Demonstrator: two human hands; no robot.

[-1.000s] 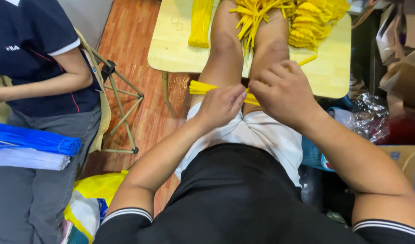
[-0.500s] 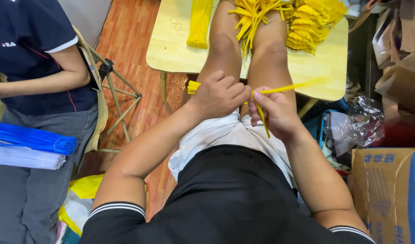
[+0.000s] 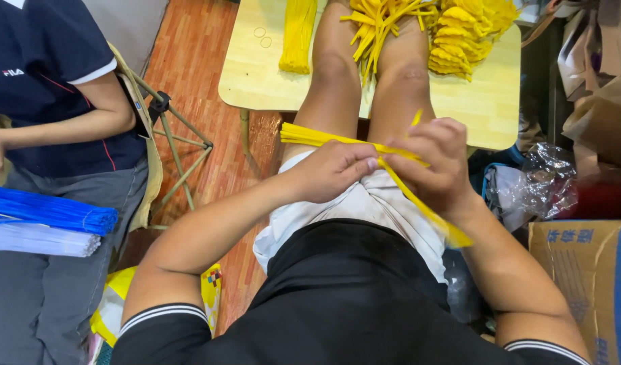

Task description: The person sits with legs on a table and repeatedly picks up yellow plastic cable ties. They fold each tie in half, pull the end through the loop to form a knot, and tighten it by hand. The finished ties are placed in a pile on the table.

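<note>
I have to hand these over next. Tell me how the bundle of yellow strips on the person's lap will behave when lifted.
The bundle of yellow strips looks thin and light. It would probably droop, since one strip bends under the right hand. Only the left hand pinches the bundle, so loose strips may slide out.

The yellow strips (image 3: 324,137) look like thin matt paper; the counter (image 3: 256,74) is smooth pale wood; the box (image 3: 581,270) is rough cardboard.

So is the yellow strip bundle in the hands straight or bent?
Bent: the yellow strip bundle runs flat from the left hand, then angles downward past the right hand.
</note>
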